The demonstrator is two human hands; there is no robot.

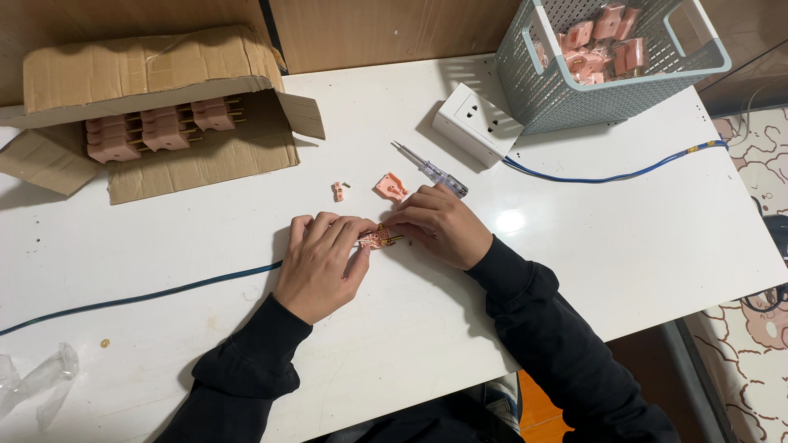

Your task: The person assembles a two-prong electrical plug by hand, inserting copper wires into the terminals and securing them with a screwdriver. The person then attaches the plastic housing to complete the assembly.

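Seeing my left hand (318, 264) and right hand (432, 225) both pinched on one pink plug (378, 238) | two loose plug pieces (391, 187) | one screwdriver (432, 171) | one basket (525, 90)

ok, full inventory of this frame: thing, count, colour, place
plug body: 1, pink with brass pins, held between both hands
plug parts: 2, pink, on table above the hands
screwdriver: 1, clear handle, beside the parts
cable: 1, dark blue, running left from the hands
socket strip: 1, white, blue lead, top centre
basket: 1, grey-blue, pink plugs inside, top right
cardboard box: 1, brown, pink plugs inside, top left
plastic bag: 1, clear, bottom left
table: 1, white
left hand: on plug body
right hand: on plug body
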